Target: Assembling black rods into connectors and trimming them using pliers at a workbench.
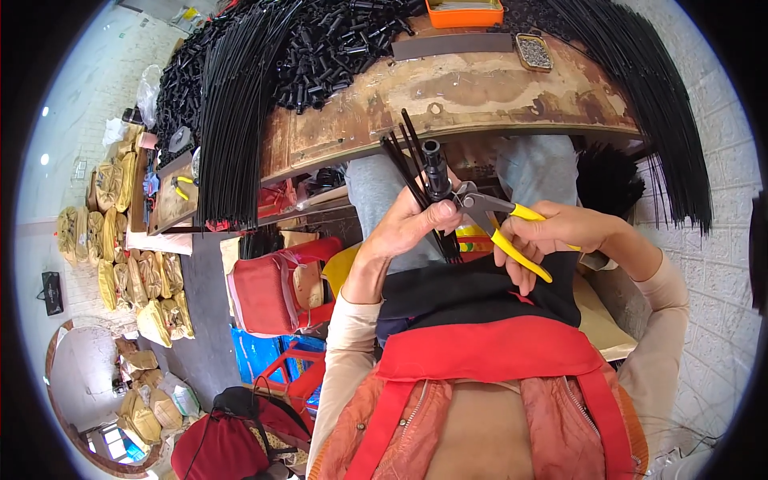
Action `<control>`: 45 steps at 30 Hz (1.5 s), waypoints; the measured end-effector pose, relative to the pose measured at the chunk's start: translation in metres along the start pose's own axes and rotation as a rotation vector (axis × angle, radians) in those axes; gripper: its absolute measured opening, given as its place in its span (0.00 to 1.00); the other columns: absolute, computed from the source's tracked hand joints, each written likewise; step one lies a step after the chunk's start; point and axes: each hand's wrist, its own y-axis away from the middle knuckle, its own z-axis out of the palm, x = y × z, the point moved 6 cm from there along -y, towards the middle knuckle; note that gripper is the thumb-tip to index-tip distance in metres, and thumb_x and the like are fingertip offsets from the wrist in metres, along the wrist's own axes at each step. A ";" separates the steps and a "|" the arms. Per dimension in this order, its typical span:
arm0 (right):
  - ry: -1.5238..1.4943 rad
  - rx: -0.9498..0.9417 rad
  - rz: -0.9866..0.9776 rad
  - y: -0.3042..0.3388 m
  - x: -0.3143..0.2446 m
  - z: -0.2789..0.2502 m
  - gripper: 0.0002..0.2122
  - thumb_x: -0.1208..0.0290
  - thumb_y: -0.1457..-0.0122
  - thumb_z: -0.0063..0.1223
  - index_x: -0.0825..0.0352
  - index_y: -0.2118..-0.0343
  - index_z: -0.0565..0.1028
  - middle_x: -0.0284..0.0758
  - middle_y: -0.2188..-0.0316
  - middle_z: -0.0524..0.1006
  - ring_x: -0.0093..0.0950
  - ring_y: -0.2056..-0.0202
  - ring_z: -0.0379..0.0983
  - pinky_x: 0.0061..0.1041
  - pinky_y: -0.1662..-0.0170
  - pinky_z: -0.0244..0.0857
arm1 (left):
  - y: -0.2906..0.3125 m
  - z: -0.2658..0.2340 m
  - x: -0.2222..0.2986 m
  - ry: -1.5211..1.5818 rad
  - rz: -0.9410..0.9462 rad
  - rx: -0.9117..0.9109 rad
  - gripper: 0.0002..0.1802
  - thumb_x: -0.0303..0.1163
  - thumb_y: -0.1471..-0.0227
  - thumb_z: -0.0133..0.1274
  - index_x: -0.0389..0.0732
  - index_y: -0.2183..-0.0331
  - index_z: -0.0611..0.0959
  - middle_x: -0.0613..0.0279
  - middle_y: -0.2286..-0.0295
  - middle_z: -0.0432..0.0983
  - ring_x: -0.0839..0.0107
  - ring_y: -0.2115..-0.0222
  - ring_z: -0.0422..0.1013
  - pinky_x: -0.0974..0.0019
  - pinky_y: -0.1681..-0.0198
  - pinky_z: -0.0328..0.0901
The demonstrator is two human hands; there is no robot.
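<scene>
My left hand (410, 220) is closed round an upright black tubular plastic fitting (434, 170) and several thin black rods (410, 132). The rods spread past the fitting at the top, and their lower ends show below the hand. In my right hand (552, 234) is a pair of pliers (522, 256) with yellow handles and dark metal jaws. The handles stand apart. The jaws reach the base of the fitting, close to my left thumb. What lies between the jaws is too small to make out. Both hands are above my lap, in front of the table edge.
A worn wooden table (360, 112) carries a heap of black fittings (328, 52), an orange box (464, 14) and a small tin of metal bits (534, 53). Bundles of black rods hang over its left (236, 120) and right (656, 88). A red chair (264, 296) stands left.
</scene>
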 end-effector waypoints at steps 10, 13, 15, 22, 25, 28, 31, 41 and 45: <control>-0.061 0.056 0.146 0.007 -0.006 0.011 0.21 0.55 0.32 0.34 0.71 0.68 0.69 0.35 0.81 0.70 0.26 0.82 0.70 0.23 0.76 0.66 | 0.001 0.002 0.004 -0.038 -0.008 -0.014 0.21 0.43 0.46 0.58 0.38 0.63 0.70 0.68 0.74 0.65 0.79 0.74 0.61 0.72 0.71 0.58; -0.130 -0.010 0.209 0.015 0.005 0.020 0.21 0.56 0.32 0.35 0.69 0.73 0.68 0.31 0.84 0.65 0.20 0.86 0.60 0.19 0.81 0.57 | 0.004 0.014 0.014 -0.238 -0.097 0.146 0.12 0.30 0.54 0.53 0.39 0.70 0.67 0.62 0.78 0.67 0.74 0.77 0.62 0.69 0.74 0.56; -0.187 -0.011 0.238 0.020 0.007 0.028 0.19 0.57 0.33 0.39 0.68 0.74 0.68 0.30 0.85 0.65 0.18 0.86 0.58 0.18 0.82 0.53 | 0.020 0.011 0.001 -0.274 -0.081 0.231 0.09 0.24 0.59 0.50 0.38 0.70 0.70 0.62 0.77 0.68 0.73 0.76 0.63 0.69 0.73 0.57; 1.170 1.049 -0.856 0.047 -0.074 -0.095 0.09 0.76 0.50 0.59 0.69 0.66 0.73 0.40 0.73 0.73 0.39 0.71 0.71 0.31 0.66 0.66 | -0.013 -0.013 0.005 -0.197 0.149 0.354 0.21 0.40 0.38 0.47 0.32 0.52 0.69 0.67 0.76 0.64 0.77 0.76 0.60 0.72 0.70 0.59; 1.581 1.378 -0.416 0.055 -0.106 -0.191 0.08 0.73 0.51 0.51 0.65 0.66 0.76 0.41 0.70 0.78 0.42 0.67 0.76 0.39 0.65 0.69 | -0.028 -0.005 -0.001 -0.235 0.062 0.349 0.26 0.44 0.37 0.43 0.31 0.49 0.66 0.67 0.77 0.61 0.76 0.76 0.60 0.70 0.68 0.60; 1.740 1.368 -0.294 0.046 -0.124 -0.242 0.08 0.74 0.51 0.50 0.65 0.67 0.77 0.40 0.70 0.78 0.41 0.67 0.76 0.39 0.66 0.70 | -0.034 -0.005 -0.008 -0.216 0.067 0.343 0.24 0.43 0.37 0.43 0.31 0.52 0.69 0.67 0.77 0.61 0.77 0.76 0.59 0.71 0.70 0.59; 1.846 1.352 -0.105 0.028 -0.130 -0.267 0.08 0.74 0.51 0.50 0.64 0.68 0.78 0.41 0.72 0.78 0.40 0.67 0.77 0.38 0.65 0.70 | -0.033 -0.008 -0.006 -0.207 0.064 0.378 0.22 0.42 0.36 0.43 0.31 0.53 0.69 0.67 0.77 0.61 0.77 0.76 0.58 0.71 0.71 0.58; 1.317 1.503 -0.337 0.045 -0.144 -0.277 0.08 0.68 0.46 0.55 0.69 0.71 0.76 0.38 0.75 0.79 0.32 0.73 0.77 0.30 0.71 0.68 | -0.019 0.001 0.006 -0.273 0.119 0.481 0.15 0.35 0.36 0.44 0.33 0.56 0.71 0.69 0.78 0.63 0.80 0.77 0.58 0.74 0.72 0.57; 0.420 1.169 -0.392 0.036 -0.123 -0.315 0.09 0.65 0.45 0.59 0.65 0.72 0.75 0.29 0.80 0.73 0.21 0.79 0.68 0.22 0.75 0.63 | -0.009 0.007 0.005 -0.241 0.130 0.468 0.14 0.35 0.36 0.44 0.33 0.57 0.71 0.69 0.78 0.63 0.80 0.76 0.59 0.74 0.72 0.57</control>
